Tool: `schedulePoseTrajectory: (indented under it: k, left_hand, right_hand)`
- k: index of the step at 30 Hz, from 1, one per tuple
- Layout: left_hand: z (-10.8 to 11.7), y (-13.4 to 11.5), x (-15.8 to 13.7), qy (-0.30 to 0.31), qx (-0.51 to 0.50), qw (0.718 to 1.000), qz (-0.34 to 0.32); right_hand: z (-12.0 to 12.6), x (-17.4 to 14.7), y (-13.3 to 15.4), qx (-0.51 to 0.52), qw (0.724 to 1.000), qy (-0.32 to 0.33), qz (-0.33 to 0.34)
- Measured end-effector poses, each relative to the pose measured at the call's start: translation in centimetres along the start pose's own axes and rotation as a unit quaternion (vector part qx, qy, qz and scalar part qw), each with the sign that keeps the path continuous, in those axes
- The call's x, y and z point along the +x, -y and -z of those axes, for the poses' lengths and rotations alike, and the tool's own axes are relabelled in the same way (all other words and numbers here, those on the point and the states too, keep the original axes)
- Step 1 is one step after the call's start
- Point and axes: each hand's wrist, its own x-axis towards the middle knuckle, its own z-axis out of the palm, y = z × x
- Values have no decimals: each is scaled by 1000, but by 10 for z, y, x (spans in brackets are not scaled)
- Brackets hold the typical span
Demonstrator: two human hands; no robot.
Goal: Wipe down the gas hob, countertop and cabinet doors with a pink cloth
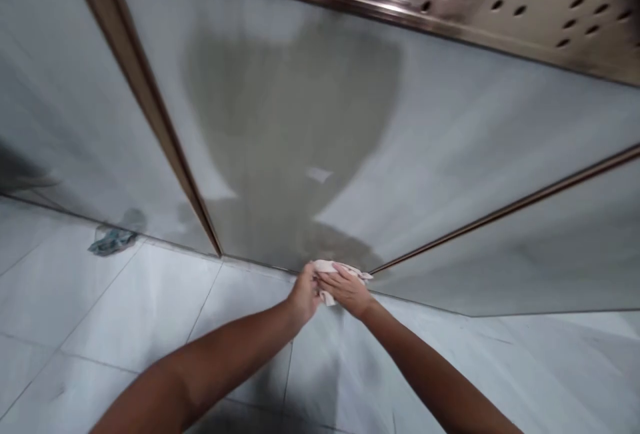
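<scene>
A pale cloth (326,267) is bunched up low down, where the glossy wall panel (440,121) meets the tiled floor (110,301). My left hand (304,293) grips the cloth's left side, its fingers partly hidden behind the folds. From the right, my right hand (346,289) holds the cloth too, with fingers laid together over its front. A corner of cloth hangs below between the two hands. The panel carries a dark reflection right above them.
Brown metal strips (150,107) divide the wall into panels. A perforated, copper-coloured metal plate (475,1) spans the top right. On the floor at the left, against the wall, lies a crumpled bluish-green item (114,241), perhaps a rag or wrapper.
</scene>
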Motion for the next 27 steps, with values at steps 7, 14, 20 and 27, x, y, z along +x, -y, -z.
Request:
schedulePoseTrajectory:
  k: [7, 14, 20, 27]
  left_hand:
    - [-80, 35, -20, 70, -2, 997, -23]
    - [-123, -12, -103, 264, 281, 844, -372]
    - [-115, -24, -134, 190, 362, 739, -535]
    - [-119, -61, -160, 185, 251, 758, -573]
  right_hand:
    - [90, -67, -29, -234, 965, -62, -100]
    - [180, 18, -18, -293, 878, -347, -153]
    - [203, 107, 38, -88, 842, -483, -221]
    - [239, 144, 100, 151, 782, -579, -176]
